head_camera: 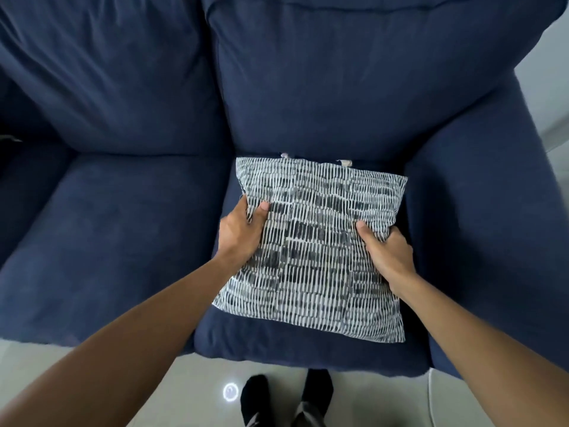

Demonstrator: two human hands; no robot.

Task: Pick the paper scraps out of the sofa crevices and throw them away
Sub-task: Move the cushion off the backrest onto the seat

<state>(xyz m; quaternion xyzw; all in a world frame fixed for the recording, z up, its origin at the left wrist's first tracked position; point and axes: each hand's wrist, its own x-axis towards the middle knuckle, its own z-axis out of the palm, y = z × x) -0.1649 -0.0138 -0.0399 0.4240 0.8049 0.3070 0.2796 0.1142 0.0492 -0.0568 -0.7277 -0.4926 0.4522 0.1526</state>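
Note:
A navy blue sofa (123, 241) fills the view. On its right seat lies a throw pillow (314, 257) with a white and dark dashed pattern. My left hand (241, 232) grips the pillow's left edge, thumb on top. My right hand (386, 251) grips its right edge the same way. Two small pale scraps peek from the crevice behind the pillow's far edge: one paper scrap (284, 155) on the left and another paper scrap (345, 162) to its right. Most of that crevice is hidden by the pillow.
The sofa's right armrest (480, 241) stands beside the pillow. The left seat cushion (107, 257) lies beside it. A pale tiled floor (172, 386) runs in front, with my feet in dark socks (255, 392) near the sofa's front edge.

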